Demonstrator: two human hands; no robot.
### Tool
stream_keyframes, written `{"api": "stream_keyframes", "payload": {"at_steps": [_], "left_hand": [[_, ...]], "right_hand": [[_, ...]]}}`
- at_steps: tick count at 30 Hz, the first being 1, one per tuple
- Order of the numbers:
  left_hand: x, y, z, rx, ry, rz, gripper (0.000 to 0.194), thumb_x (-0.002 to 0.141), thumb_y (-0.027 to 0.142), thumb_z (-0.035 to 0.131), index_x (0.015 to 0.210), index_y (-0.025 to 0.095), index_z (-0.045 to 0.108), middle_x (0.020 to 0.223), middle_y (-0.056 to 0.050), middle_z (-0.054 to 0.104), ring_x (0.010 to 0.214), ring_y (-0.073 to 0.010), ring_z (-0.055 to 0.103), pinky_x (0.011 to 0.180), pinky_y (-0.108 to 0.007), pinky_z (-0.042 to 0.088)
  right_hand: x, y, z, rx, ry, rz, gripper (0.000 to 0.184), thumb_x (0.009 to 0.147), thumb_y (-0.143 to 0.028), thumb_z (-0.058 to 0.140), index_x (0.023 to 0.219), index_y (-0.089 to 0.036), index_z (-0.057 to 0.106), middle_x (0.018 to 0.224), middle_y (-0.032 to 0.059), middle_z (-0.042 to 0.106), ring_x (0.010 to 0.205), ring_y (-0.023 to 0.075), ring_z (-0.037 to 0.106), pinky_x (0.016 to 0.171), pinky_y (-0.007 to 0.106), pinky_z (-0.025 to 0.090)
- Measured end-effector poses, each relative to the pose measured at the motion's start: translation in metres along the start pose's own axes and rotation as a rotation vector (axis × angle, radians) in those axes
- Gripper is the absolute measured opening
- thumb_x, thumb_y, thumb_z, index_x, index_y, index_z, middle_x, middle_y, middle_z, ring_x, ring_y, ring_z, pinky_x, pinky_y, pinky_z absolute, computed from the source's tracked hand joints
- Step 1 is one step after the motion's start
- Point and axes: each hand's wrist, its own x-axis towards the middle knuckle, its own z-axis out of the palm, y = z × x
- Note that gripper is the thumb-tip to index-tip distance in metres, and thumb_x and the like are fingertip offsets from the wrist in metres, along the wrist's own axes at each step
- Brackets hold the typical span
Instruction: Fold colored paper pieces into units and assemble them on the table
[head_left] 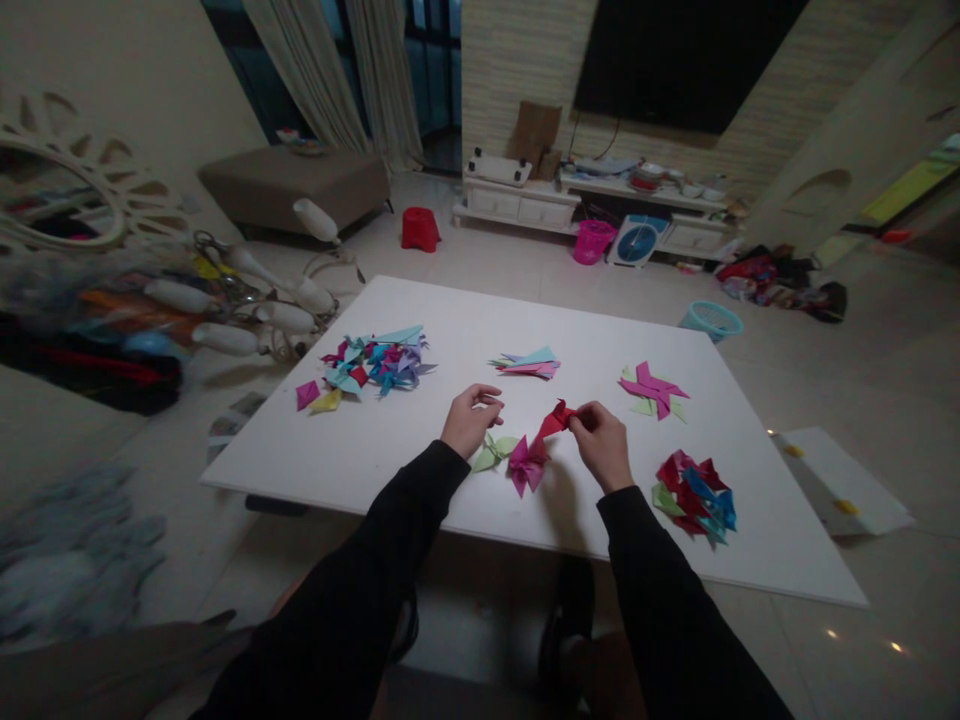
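Observation:
My right hand (604,446) pinches a red folded paper crane (556,419) between thumb and fingertips, holding it above the white tabletop. To its left my left hand (472,420) hovers with loosely bent fingers apart and nothing in them. Just below the hands, a magenta paper flower-like fold (527,464) sits close to the red piece; I cannot tell whether they are joined. Beside it, near my left wrist, is a pale green folded paper piece (493,454).
Farther along the white table (442,312) lie a pile of colourful origami (379,362), a fan of folded strips (529,362), a pink and green pinwheel-like fold (655,390) and a red and blue heap (695,497). A light-blue basket (712,320) stands beyond the right edge.

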Motion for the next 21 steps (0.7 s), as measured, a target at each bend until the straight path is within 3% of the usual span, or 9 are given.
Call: {"api": "stream_keyframes", "payload": {"at_steps": [10,14,18,21], "left_hand": [[-0.002,0.003,-0.003,-0.021,0.012,-0.004,0.022,0.068,0.014,0.064,0.09,0.014,0.063,0.079,-0.002,0.066,0.054,-0.0111,0.064,0.055,-0.022,0.045],[-0.001,0.005,-0.008,-0.019,0.029,-0.006,0.021,0.07,0.016,0.063,0.091,0.015,0.063,0.08,-0.002,0.066,0.055,-0.0115,0.064,0.056,-0.023,0.045],[0.002,0.006,-0.011,-0.039,0.034,-0.024,0.02,0.07,0.016,0.064,0.09,0.015,0.063,0.078,-0.002,0.066,0.054,-0.0112,0.063,0.056,-0.023,0.044],[0.002,0.006,-0.012,-0.053,0.034,-0.038,0.021,0.069,0.017,0.065,0.09,0.016,0.062,0.076,-0.002,0.067,0.054,-0.0114,0.063,0.056,-0.023,0.044]], "right_hand": [[0.0,-0.007,0.061,-0.163,-0.089,0.014,0.011,0.079,-0.027,0.054,0.069,-0.022,0.056,0.065,0.0013,0.062,0.062,0.0168,0.053,0.064,0.029,0.037],[0.001,-0.006,0.074,-0.211,-0.065,0.019,0.007,0.08,-0.022,0.052,0.081,-0.021,0.059,0.069,0.0015,0.063,0.064,0.017,0.054,0.065,0.028,0.037],[0.0,-0.003,0.082,-0.252,-0.113,0.01,0.029,0.083,-0.016,0.05,0.109,-0.021,0.061,0.076,0.0025,0.068,0.068,0.0177,0.058,0.066,0.027,0.036],[-0.002,0.0,0.085,-0.34,-0.148,-0.005,0.022,0.085,-0.016,0.051,0.102,-0.021,0.065,0.081,0.0049,0.07,0.073,0.0186,0.06,0.067,0.028,0.035]]}}
